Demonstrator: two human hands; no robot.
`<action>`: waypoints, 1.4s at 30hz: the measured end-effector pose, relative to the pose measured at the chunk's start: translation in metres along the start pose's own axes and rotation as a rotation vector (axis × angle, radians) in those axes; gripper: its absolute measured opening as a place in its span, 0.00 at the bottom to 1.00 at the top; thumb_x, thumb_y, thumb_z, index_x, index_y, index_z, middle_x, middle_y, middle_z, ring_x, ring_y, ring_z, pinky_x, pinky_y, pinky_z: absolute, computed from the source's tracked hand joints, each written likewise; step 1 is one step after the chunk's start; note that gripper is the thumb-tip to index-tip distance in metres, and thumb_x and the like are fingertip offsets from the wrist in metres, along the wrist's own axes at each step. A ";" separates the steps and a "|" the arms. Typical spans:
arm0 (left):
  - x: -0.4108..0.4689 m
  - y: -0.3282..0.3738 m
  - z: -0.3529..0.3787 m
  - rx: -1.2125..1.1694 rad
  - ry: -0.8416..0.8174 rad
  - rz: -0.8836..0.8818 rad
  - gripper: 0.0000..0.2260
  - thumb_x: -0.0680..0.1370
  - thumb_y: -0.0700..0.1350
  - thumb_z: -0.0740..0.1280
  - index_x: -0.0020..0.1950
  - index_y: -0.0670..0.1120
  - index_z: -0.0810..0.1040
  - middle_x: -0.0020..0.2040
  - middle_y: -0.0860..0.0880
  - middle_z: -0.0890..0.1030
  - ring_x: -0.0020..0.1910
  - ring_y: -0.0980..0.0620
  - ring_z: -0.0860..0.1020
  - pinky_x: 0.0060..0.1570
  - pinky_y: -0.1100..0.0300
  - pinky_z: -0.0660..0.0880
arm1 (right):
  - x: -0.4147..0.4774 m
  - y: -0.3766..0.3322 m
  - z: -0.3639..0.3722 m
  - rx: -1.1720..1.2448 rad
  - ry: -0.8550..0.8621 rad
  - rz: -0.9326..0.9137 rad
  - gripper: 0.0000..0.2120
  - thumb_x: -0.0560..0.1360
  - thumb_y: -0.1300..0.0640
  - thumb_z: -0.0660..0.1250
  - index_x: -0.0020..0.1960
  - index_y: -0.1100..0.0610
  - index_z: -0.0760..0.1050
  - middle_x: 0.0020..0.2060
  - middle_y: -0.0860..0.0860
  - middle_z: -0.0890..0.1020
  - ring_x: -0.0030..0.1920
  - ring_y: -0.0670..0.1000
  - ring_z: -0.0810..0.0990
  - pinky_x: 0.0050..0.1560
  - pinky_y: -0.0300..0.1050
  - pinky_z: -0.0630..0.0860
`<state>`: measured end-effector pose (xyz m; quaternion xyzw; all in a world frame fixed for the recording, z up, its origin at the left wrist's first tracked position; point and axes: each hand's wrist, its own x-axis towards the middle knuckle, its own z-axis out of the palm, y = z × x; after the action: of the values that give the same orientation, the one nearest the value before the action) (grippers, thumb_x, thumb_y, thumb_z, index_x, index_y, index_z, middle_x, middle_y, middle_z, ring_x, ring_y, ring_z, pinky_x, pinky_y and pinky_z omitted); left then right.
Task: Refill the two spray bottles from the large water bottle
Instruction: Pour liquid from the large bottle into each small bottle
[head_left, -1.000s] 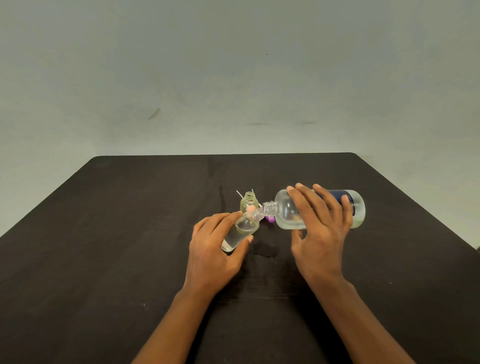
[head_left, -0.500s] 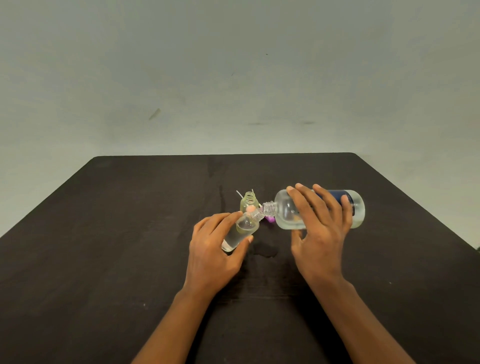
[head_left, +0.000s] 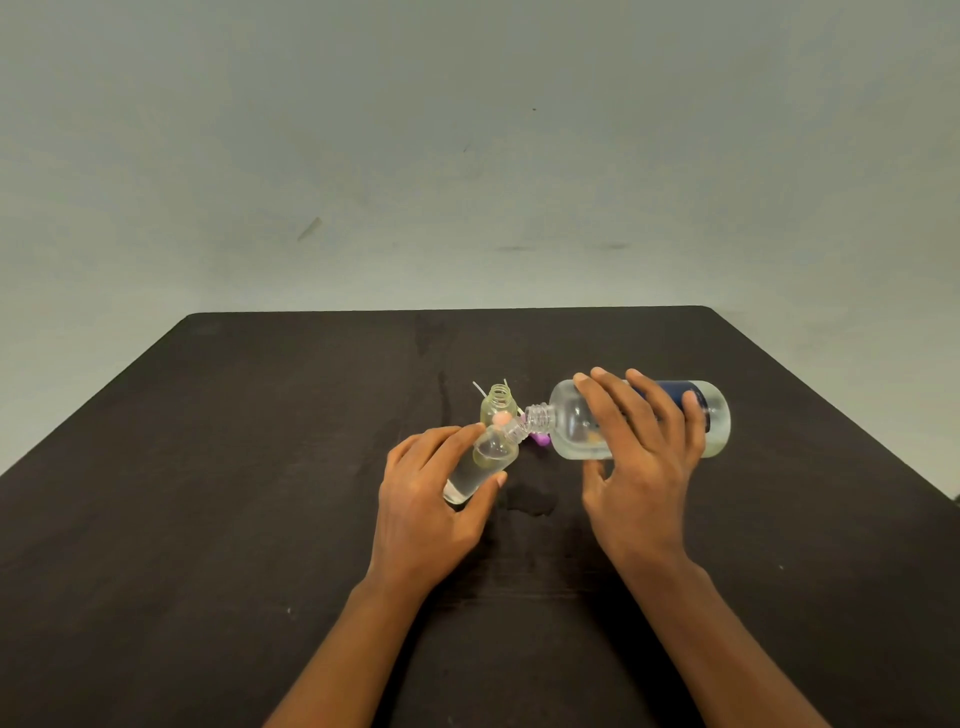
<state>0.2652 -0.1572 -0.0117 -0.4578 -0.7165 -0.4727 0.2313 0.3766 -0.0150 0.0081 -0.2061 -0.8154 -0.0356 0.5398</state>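
My left hand (head_left: 428, 499) grips a small clear spray bottle (head_left: 485, 457) without its cap, tilted with its neck up and to the right; it is partly full of water. My right hand (head_left: 636, 467) holds the large clear water bottle (head_left: 571, 423) with a dark blue label, lying almost level, its threaded mouth touching the small bottle's neck. A second small bottle (head_left: 497, 405), open and upright, stands just behind them. Pink (head_left: 501, 418) and purple (head_left: 542, 439) spray-cap parts lie behind the necks, mostly hidden.
Everything sits near the middle of a dark brown table (head_left: 208, 493). A small wet patch (head_left: 530, 501) marks the tabletop between my hands. Thin white dip tubes (head_left: 480, 388) stick out behind the upright bottle. A pale wall rises beyond the far edge.
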 end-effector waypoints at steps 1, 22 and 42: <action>0.000 0.000 0.000 -0.001 0.002 -0.001 0.18 0.70 0.52 0.70 0.57 0.47 0.79 0.52 0.57 0.79 0.53 0.66 0.71 0.57 0.63 0.69 | 0.000 0.000 0.000 -0.002 0.002 0.000 0.37 0.58 0.75 0.73 0.64 0.53 0.73 0.61 0.50 0.79 0.65 0.53 0.71 0.72 0.56 0.54; 0.000 0.001 0.000 -0.007 0.007 0.009 0.16 0.69 0.52 0.69 0.54 0.47 0.79 0.51 0.59 0.79 0.54 0.71 0.68 0.54 0.59 0.71 | 0.000 -0.001 -0.001 0.005 -0.015 -0.004 0.39 0.58 0.74 0.73 0.65 0.52 0.72 0.61 0.50 0.78 0.66 0.53 0.70 0.73 0.55 0.53; -0.002 0.001 0.001 -0.001 -0.010 -0.017 0.17 0.69 0.54 0.69 0.54 0.47 0.80 0.50 0.61 0.77 0.53 0.72 0.68 0.51 0.60 0.72 | 0.001 -0.004 -0.001 0.010 -0.004 -0.019 0.38 0.59 0.75 0.74 0.65 0.53 0.73 0.61 0.50 0.78 0.66 0.53 0.70 0.74 0.54 0.52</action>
<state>0.2668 -0.1573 -0.0127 -0.4544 -0.7213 -0.4725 0.2235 0.3759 -0.0189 0.0099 -0.1960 -0.8184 -0.0362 0.5389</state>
